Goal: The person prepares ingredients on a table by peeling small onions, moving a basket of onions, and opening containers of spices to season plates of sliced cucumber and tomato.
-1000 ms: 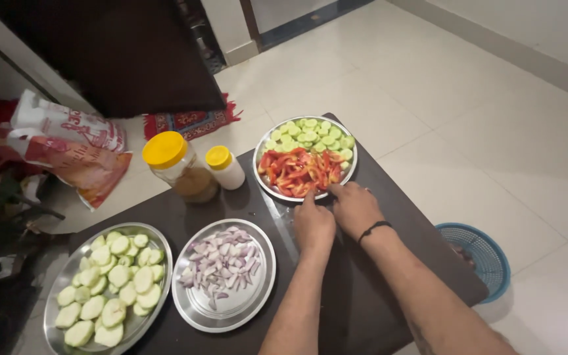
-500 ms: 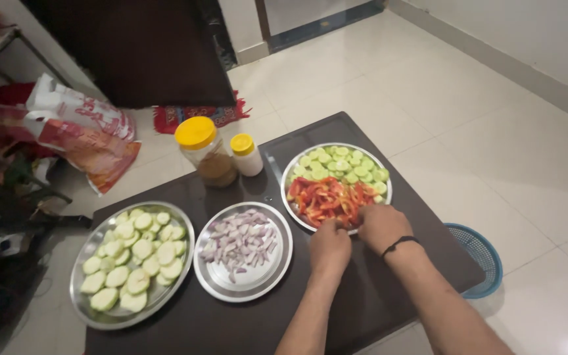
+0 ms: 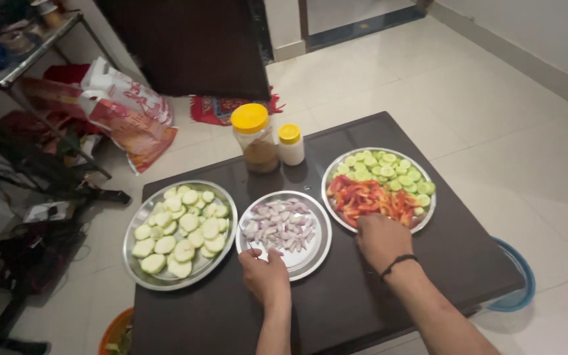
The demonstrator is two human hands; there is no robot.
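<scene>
Left hand [image 3: 265,276] was seen at the near rim of the onion plate [image 3: 310,253], fingers curled on its edge. Right hand [image 3: 379,238] was laid on the near rim of the pepper and cucumber plate [image 3: 428,213], fingers bent; grip unclear. Hands were held apart. Further left, a plate of pale green slices [image 3: 141,276] sat on the dark table [image 3: 363,309]. Behind, two yellow-lidded jars [image 3: 255,138] stood together.

A dark table [image 3: 363,309] carries three round steel plates in a row: one with pale green slices [image 3: 180,235] at the left, one with chopped onion [image 3: 284,234] in the middle, one with red pepper strips and cucumber rounds [image 3: 379,189] at the right. Behind them stand a large yellow-lidded jar [image 3: 255,138] and a small white one [image 3: 290,144].
</scene>
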